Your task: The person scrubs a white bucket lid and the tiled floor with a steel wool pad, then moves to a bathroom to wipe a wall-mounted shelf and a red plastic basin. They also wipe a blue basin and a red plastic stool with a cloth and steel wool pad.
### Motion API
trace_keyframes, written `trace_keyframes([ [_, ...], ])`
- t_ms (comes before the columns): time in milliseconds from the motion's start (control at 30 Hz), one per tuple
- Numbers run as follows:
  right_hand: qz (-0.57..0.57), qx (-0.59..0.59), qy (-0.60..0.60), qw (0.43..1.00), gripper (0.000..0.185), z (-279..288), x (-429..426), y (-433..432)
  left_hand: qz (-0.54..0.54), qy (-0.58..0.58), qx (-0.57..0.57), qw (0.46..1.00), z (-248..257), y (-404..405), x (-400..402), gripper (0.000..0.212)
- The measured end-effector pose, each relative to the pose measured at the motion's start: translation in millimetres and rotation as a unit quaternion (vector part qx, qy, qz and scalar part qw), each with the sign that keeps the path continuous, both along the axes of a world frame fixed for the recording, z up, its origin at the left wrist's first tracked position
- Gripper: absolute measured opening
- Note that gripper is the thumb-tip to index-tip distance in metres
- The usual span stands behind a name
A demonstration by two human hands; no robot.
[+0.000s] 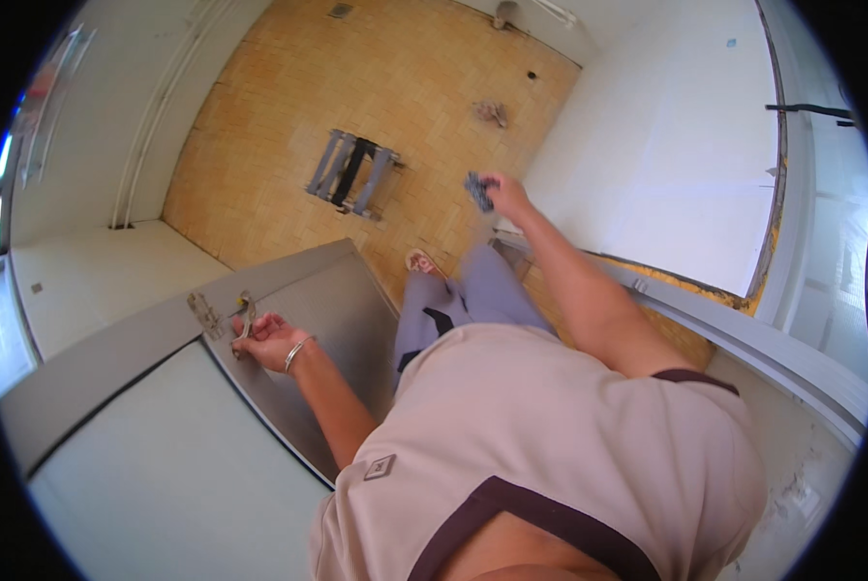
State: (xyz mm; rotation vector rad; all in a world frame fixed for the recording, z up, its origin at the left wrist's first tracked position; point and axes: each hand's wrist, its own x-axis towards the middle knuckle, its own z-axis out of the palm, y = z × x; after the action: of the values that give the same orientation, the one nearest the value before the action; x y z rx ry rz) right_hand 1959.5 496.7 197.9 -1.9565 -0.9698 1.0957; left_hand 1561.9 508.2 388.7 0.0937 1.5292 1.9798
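My left hand (267, 341), with a bangle at the wrist, is on the metal handle (244, 327) of a grey framed door at the left; its fingers are partly curled and the thumb lies by the handle. A metal latch (205, 316) sits on the door frame beside it. The door has a pale glass upper pane (179, 457) and a grey lower panel (332, 312). My right hand (504, 197) grips a dark grey, crumpled item, perhaps a cloth or scouring pad (480, 192), above the floor at centre right.
A low folding stool with grey and black straps (352, 173) stands on the tan tiled floor (274, 109). A crumpled cloth (490, 112) lies beyond it, near a small dark hole (532, 75). White walls, pipes (143, 145) and a door frame (695, 316) border the room.
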Motion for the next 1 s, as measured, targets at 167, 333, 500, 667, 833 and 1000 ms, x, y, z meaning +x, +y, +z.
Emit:
trace_keyframes([
  [167,-0.269,-0.033,0.043,0.962,0.026,-42.9,81.4,66.6,0.035,0.037,-0.052,0.997,-8.6,0.9,-15.6,0.047],
  [333,-0.343,-0.077,-0.018,0.936,0.026,-94.8,168.9,92.5,0.135,0.135,-0.112,0.975,-30.4,7.4,-32.9,0.052],
  [500,-0.349,-0.089,0.042,0.932,0.024,-151.9,240.5,121.6,0.304,0.168,-0.256,0.902,-39.2,29.2,-45.4,0.053],
  [667,-0.331,-0.137,0.110,0.927,0.025,-134.8,273.2,200.8,0.468,0.055,-0.267,0.841,-60.6,30.3,-92.1,0.048],
  [833,-0.241,-0.104,0.082,0.962,0.027,-130.8,334.9,318.2,0.314,-0.114,-0.352,0.875,-114.0,36.0,-98.3,0.041],
  [1000,-0.226,-0.066,0.141,0.962,0.026,-104.6,318.8,453.6,0.191,-0.187,-0.449,0.852,-200.9,81.4,-11.6,0.034],
])
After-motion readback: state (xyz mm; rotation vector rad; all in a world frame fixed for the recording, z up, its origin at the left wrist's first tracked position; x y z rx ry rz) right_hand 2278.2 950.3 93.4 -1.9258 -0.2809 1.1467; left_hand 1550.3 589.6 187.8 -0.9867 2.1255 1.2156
